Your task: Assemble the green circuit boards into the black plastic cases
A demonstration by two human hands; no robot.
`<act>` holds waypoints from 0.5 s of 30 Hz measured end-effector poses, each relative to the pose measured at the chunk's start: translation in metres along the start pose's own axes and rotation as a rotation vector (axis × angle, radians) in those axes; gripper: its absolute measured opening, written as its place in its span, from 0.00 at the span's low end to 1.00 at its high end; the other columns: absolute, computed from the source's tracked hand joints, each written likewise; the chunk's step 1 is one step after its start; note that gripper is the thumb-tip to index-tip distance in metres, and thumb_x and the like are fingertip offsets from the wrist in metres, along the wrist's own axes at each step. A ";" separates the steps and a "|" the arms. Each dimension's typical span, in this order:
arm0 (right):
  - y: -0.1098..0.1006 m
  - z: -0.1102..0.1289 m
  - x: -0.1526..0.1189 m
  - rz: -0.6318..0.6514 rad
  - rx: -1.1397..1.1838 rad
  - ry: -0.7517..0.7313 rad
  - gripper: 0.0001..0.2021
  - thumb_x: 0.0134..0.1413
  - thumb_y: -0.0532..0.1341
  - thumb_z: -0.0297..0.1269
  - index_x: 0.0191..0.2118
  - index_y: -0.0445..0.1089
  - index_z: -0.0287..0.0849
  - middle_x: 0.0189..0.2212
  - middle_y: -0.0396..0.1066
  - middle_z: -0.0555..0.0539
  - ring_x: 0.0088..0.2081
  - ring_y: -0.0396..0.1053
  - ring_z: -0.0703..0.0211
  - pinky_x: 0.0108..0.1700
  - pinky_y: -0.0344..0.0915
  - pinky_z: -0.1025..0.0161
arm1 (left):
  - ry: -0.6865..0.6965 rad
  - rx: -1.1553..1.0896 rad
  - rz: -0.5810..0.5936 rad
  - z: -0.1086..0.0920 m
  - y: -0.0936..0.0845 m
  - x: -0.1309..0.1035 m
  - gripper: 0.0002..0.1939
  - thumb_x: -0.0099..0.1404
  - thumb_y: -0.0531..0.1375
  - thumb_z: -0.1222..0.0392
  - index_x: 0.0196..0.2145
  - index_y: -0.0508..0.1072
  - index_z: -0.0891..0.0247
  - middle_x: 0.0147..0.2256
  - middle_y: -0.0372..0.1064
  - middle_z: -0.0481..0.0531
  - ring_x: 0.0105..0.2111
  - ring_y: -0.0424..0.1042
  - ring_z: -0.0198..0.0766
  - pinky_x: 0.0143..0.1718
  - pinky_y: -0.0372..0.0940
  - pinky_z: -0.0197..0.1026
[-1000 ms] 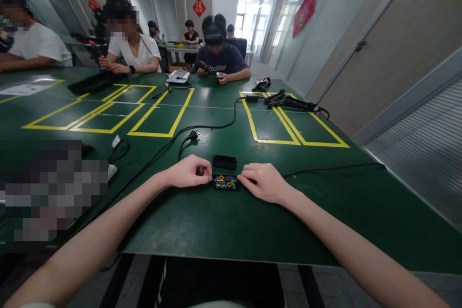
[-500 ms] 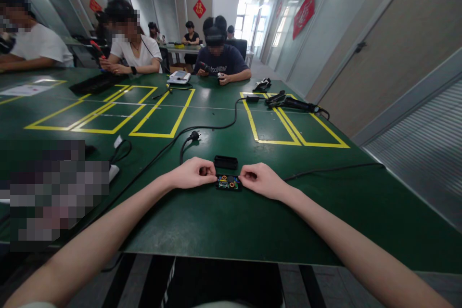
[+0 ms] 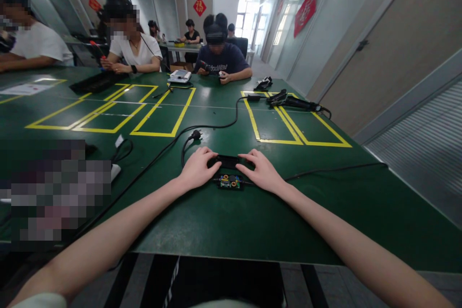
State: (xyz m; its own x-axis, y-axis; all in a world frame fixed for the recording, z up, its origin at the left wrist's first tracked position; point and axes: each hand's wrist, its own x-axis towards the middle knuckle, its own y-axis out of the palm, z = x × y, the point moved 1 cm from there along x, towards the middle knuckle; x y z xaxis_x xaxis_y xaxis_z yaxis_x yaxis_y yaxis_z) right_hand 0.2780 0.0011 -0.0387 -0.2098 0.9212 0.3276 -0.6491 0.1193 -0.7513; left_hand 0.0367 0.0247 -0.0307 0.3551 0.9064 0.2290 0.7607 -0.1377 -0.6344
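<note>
A small black plastic cover (image 3: 228,161), shaped like a shallow case half, lies hollow side up on the table. My left hand (image 3: 198,168) has its thumb and fingers around the cover's left end. At the other end, my right hand (image 3: 260,172) holds it the same way, thumb on the near side and fingers on the far side. Just nearer to me sits the matching case half with an open circuit board (image 3: 230,182), showing copper-coloured ring coils and green parts. Cable runs from both its sides, partly under my hands.
A power plug (image 3: 196,135) on a black cable lies beyond my left hand. Black cables cross the green table (image 3: 231,221), marked with yellow tape. Black tools (image 3: 288,101) lie at the far right, a white device (image 3: 179,76) at the back. Several people sit around.
Both hands have left the sides of the circuit board and moved forward to the cover's ends. Their fingers have spread from a pinch to go around it. The board stays in place.
</note>
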 end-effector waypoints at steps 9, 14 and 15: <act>-0.004 0.005 -0.007 0.199 0.533 0.106 0.12 0.56 0.67 0.44 0.42 0.71 0.43 0.37 0.78 0.47 0.37 0.77 0.56 0.43 0.75 0.56 | -0.028 -0.329 0.307 0.004 -0.007 0.000 0.11 0.61 0.64 0.62 0.43 0.74 0.66 0.29 0.76 0.48 0.28 0.75 0.35 0.33 0.69 0.36; -0.010 0.011 -0.014 0.289 0.622 0.076 0.11 0.53 0.69 0.40 0.40 0.73 0.42 0.45 0.80 0.42 0.44 0.79 0.53 0.53 0.75 0.50 | -0.002 -0.486 0.414 0.007 -0.016 0.001 0.13 0.58 0.64 0.63 0.42 0.77 0.67 0.38 0.80 0.55 0.36 0.78 0.37 0.42 0.71 0.40; -0.011 0.011 -0.015 0.298 0.629 0.058 0.10 0.53 0.69 0.39 0.38 0.72 0.42 0.47 0.80 0.41 0.46 0.79 0.52 0.54 0.74 0.50 | 0.003 -0.515 0.430 0.007 -0.017 0.001 0.12 0.58 0.64 0.63 0.41 0.77 0.67 0.40 0.81 0.56 0.37 0.78 0.38 0.43 0.71 0.41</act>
State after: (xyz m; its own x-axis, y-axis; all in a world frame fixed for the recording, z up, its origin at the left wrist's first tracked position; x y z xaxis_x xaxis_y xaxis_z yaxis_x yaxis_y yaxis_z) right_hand 0.2797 -0.0179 -0.0288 -0.4171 0.9015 0.1151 -0.8737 -0.3628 -0.3241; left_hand 0.0205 0.0305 -0.0251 0.6857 0.7269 0.0370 0.7128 -0.6604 -0.2361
